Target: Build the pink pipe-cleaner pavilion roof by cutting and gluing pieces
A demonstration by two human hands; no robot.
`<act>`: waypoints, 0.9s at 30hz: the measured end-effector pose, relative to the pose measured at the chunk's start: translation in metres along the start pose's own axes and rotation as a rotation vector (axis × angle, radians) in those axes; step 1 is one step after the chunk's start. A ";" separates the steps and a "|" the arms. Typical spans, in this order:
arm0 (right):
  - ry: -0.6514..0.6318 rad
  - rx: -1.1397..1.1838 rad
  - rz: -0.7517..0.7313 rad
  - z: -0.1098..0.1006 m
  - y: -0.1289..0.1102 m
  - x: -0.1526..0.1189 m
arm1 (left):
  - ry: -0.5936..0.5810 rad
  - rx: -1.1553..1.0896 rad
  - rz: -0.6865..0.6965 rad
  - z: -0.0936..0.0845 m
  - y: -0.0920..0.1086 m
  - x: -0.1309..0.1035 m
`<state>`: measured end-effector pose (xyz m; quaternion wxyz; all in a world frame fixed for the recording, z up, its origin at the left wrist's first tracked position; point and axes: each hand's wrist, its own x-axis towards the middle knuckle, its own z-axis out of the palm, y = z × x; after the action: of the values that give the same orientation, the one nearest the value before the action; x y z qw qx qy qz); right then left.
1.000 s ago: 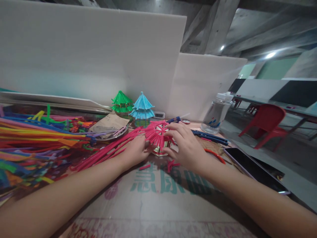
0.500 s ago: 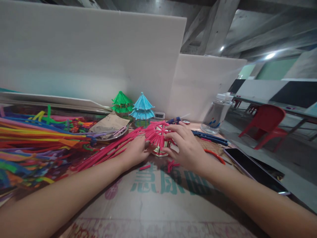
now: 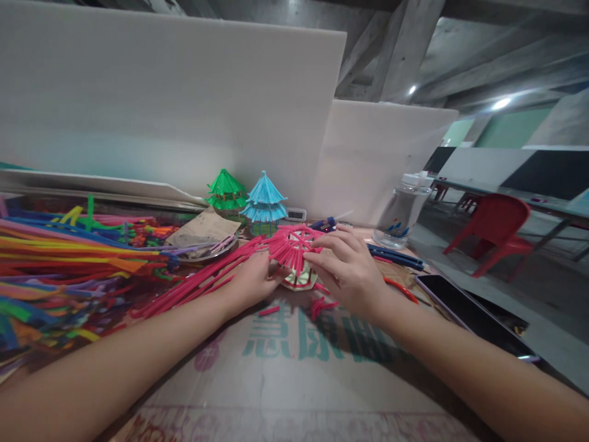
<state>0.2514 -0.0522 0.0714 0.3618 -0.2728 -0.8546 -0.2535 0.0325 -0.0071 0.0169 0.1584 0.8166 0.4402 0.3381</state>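
Note:
In front of me stands a small pavilion model (image 3: 297,242) with a roof of bright pink pipe-cleaner strips and a pale base at its lower edge. My left hand (image 3: 253,279) is closed on the model's left side, thumb and fingers near the base. At the roof's right edge, my right hand (image 3: 352,267) pinches a short pink strip, thumb and forefinger together; the fingers partly hide it. Long pink pipe cleaners (image 3: 197,279) lie under and left of my left wrist. Short pink offcuts (image 3: 322,307) rest on the table just before the model.
Behind are a green pavilion (image 3: 225,190) and a blue pavilion (image 3: 264,199). Colourful pipe cleaners (image 3: 69,252) heap at left beside a dish (image 3: 216,252). To the right are a glue gun (image 3: 324,224), a clear bottle (image 3: 401,212), orange-handled pliers (image 3: 400,288) and a phone (image 3: 473,316).
My right hand's spread fingers have drawn together into a pinch at the roof's right edge and shifted slightly right. My left hand keeps its place on the model.

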 end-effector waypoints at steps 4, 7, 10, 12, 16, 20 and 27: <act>-0.006 -0.033 -0.021 0.001 0.001 0.000 | -0.021 0.024 0.001 0.000 -0.001 0.000; -0.016 -0.053 -0.035 0.001 0.001 0.000 | -0.028 0.039 0.011 0.000 -0.001 0.000; -0.033 -0.067 -0.034 0.000 0.000 0.000 | -0.029 0.052 0.029 -0.001 0.000 0.000; -0.043 -0.072 -0.042 -0.001 -0.001 0.001 | -0.038 0.053 0.034 -0.002 0.000 0.000; -0.056 -0.040 -0.025 0.000 -0.002 0.001 | -0.038 0.029 0.022 -0.002 0.000 0.000; -0.018 0.047 0.044 0.002 -0.001 0.002 | -0.031 0.003 0.004 0.000 -0.001 0.000; -0.073 0.016 0.034 0.005 0.001 0.000 | -0.026 0.012 0.033 0.001 -0.003 0.001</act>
<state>0.2495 -0.0486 0.0691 0.3371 -0.2935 -0.8644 -0.2304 0.0319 -0.0042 0.0146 0.1538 0.8290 0.4266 0.3274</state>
